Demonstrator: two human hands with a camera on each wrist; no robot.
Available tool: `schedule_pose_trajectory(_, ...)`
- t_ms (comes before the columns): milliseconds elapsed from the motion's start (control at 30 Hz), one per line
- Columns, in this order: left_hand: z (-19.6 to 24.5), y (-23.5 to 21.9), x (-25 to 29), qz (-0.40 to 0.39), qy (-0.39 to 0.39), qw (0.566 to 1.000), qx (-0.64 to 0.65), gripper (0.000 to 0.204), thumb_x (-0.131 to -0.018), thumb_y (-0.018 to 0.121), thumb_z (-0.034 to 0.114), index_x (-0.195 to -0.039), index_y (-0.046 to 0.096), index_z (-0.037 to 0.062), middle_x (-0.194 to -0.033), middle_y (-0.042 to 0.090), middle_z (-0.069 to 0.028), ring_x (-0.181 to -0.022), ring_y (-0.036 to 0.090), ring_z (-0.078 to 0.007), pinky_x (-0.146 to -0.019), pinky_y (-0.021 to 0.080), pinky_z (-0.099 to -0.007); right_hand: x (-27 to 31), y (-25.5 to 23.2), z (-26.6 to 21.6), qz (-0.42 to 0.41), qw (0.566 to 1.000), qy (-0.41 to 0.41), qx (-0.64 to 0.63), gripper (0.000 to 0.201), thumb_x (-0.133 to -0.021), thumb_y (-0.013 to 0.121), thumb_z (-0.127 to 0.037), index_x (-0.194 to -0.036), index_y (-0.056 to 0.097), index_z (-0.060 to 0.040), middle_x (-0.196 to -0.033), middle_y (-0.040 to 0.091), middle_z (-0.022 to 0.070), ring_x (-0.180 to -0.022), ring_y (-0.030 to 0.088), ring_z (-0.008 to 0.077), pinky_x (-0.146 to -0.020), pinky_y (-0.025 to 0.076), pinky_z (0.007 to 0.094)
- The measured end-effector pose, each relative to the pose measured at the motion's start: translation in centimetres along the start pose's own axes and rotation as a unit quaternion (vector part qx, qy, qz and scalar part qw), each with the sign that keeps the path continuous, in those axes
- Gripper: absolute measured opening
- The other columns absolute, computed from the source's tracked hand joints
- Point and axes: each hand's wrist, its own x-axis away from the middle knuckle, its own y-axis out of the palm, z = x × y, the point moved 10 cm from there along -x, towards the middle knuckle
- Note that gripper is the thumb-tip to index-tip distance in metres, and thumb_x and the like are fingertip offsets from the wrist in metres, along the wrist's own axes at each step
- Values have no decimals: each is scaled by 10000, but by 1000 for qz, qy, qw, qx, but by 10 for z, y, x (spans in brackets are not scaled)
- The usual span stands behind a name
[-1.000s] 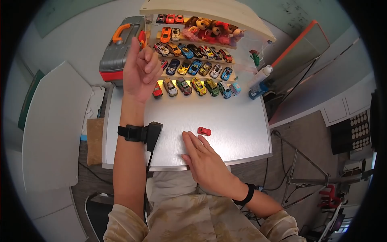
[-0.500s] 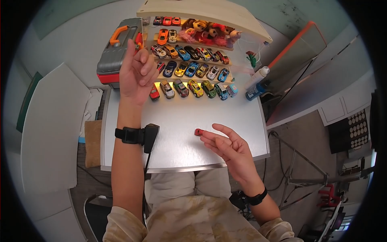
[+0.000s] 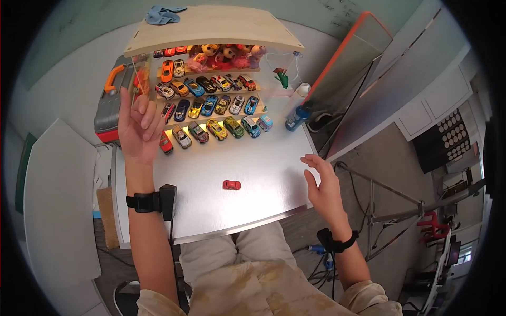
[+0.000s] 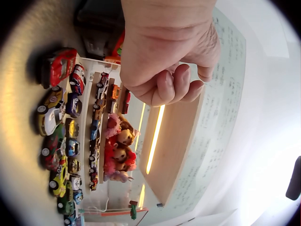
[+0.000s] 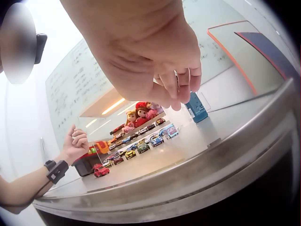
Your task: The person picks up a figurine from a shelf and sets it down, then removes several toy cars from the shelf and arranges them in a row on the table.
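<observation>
A small red toy car (image 3: 231, 185) stands by itself on the silvery tabletop, touched by neither hand. To its right, at the table's right edge, my right hand (image 3: 326, 192) is raised with fingers slightly bent and thumb apart, holding nothing. My left hand (image 3: 139, 129) is lifted at the left, palm side showing, index finger up and the others loosely curled around nothing. Behind it, several toy cars (image 3: 216, 128) stand in a front row on the table. In the left wrist view the left hand (image 4: 169, 61) hangs before the shelf, its fingers bent.
More toy cars fill the stepped wooden shelf (image 3: 253, 99), with dolls (image 3: 229, 55) at the back. A grey toolbox (image 3: 108, 108) sits at the left. A blue bottle (image 3: 299, 117) and a white spray can (image 3: 300, 94) stand at the back right. A tripod (image 3: 371, 200) is beside the table.
The right hand has gone from beside the red toy car, to fingers at it, then away right to the table edge. The left hand keeps its raised pose. The head view has shifted.
</observation>
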Motion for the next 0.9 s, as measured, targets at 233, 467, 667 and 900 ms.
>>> schedule_pose_trajectory(233,4,-11,1,-24,5,1000,17,519,-1114,398,507,-788,500,116,-575,418,14,-404,310,-82,-395,265,-247,-40,40,-27,-127,980,81,-132,341,-953,681,-51,-1285,615,-15,-945,767,122,-1000,733,254,-873,535,352)
schedule_pose_trajectory(467,7,-16,2,6,6,1000,-27,531,-1117,376,514,-789,502,116,-575,422,17,-406,310,-80,-399,282,-243,-123,81,-66,-123,871,63,-472,405,-986,705,-122,-1349,588,13,-926,724,22,-918,658,93,-882,506,268)
schedule_pose_trajectory(667,10,-22,5,57,7,993,-104,509,-1122,383,487,-776,487,128,-572,412,31,-407,295,-72,-404,259,-235,-165,129,-33,-117,676,107,-719,323,-1066,594,-230,-1321,594,-31,-897,611,-12,-796,595,110,-786,495,256)
schedule_pose_trajectory(900,13,-28,13,235,-67,839,-486,430,-1056,609,409,-737,519,135,-613,457,66,-466,317,-17,-438,223,-208,-149,169,-10,-155,586,139,-783,321,-1085,559,-284,-1281,600,-33,-890,576,-6,-800,538,96,-752,470,265)
